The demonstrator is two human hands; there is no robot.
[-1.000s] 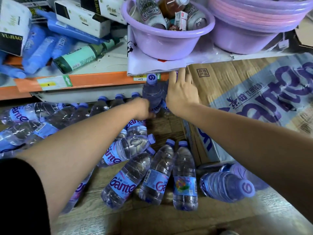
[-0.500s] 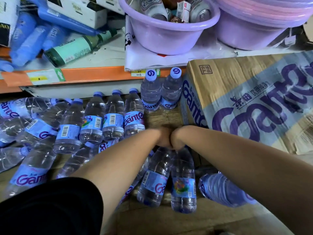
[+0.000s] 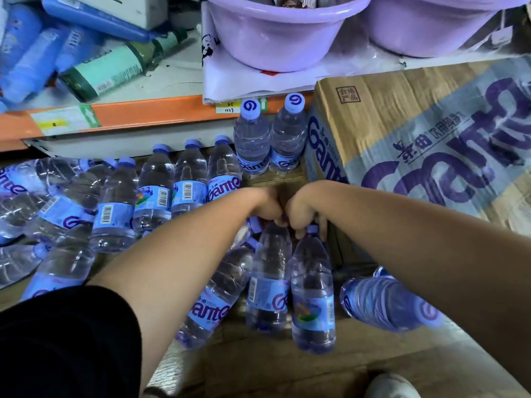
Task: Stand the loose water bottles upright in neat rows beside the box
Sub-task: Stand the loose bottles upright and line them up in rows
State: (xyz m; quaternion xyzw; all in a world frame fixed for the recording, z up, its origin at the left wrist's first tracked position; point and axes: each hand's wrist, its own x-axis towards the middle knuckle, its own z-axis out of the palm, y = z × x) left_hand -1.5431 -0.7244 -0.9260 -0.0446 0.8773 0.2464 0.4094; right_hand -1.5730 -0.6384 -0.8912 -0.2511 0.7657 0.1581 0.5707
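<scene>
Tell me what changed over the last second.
Both hands let go of the two upright bottles by the box and drew back toward the person. The left hand now grips the neck of one lying bottle, and the right hand grips the neck of the bottle beside it. The upright pair and the box kept their places.

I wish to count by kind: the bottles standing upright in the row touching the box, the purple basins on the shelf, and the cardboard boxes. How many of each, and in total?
Upright bottles: 2
Purple basins: 2
Cardboard box: 1
Total: 5
</scene>
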